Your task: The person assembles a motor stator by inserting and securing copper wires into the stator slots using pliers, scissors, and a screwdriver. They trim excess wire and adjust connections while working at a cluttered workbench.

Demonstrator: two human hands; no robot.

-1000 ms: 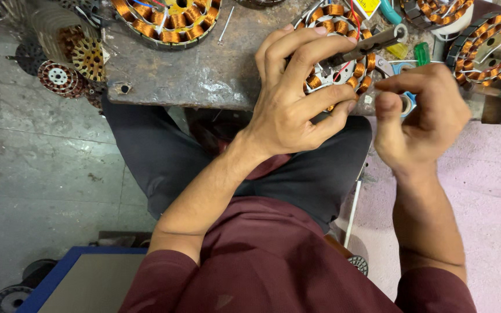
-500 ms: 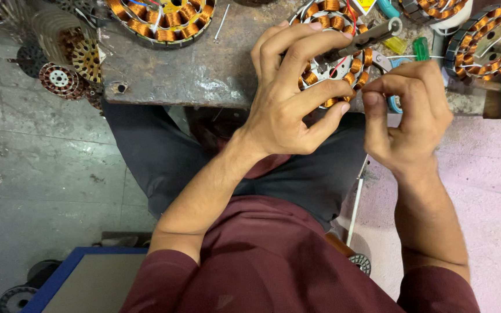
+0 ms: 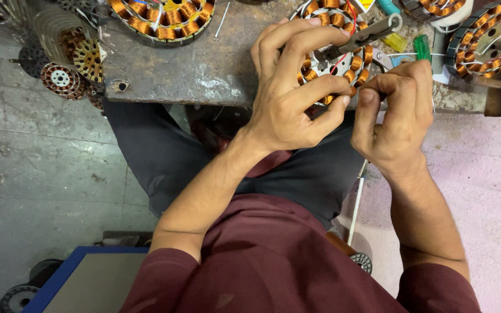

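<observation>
At the bench [image 3: 204, 69] edge, our left hand [image 3: 291, 93] clamps the copper-wound stator [image 3: 334, 52]. Just right of the stator, our right hand [image 3: 395, 116] pinches closed at its rim.

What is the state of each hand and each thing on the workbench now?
Left hand: closed on the round copper-wound stator at the bench edge.
Right hand: fingers pinched together at that stator's rim.
Grey metal pliers: lying on the stator.
Second copper-wound stator: flat on the worn grey workbench, untouched.
</observation>
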